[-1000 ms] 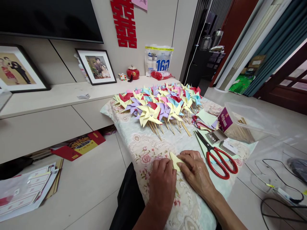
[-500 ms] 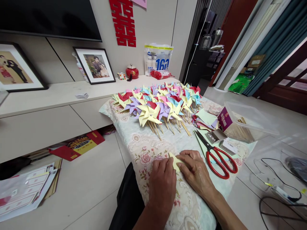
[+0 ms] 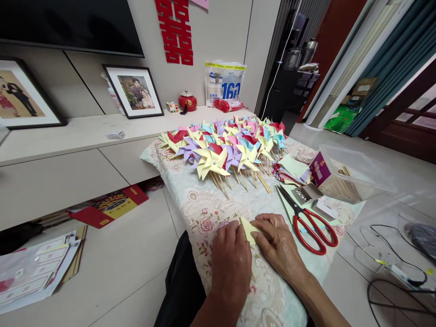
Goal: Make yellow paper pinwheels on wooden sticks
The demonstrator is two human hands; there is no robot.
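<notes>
A small folded piece of pale yellow paper (image 3: 250, 232) lies on the flowered tablecloth (image 3: 194, 213) between my hands. My left hand (image 3: 230, 259) is closed at the paper's left edge, fingers curled and pressed down. From the other side my right hand (image 3: 277, 240) grips the paper with thumb and bent fingers, hiding its right part. Just right of that hand lie red-handled scissors (image 3: 315, 229), blades pointing away. Beyond both hands, many paper pinwheels (image 3: 213, 162) on wooden sticks crowd the far half of the table.
At the right stand a stack of coloured paper (image 3: 293, 167), an open small box of metal fasteners (image 3: 306, 194), a small white box (image 3: 325, 210) and a clear plastic bin (image 3: 357, 175) holding sticks. A white cabinet (image 3: 68, 181) runs along the left. Cables (image 3: 391, 240) lie on the floor.
My left hand has shifted slightly along the paper's edge, and a little more of the yellow paper shows. My right hand stays in nearly the same place.
</notes>
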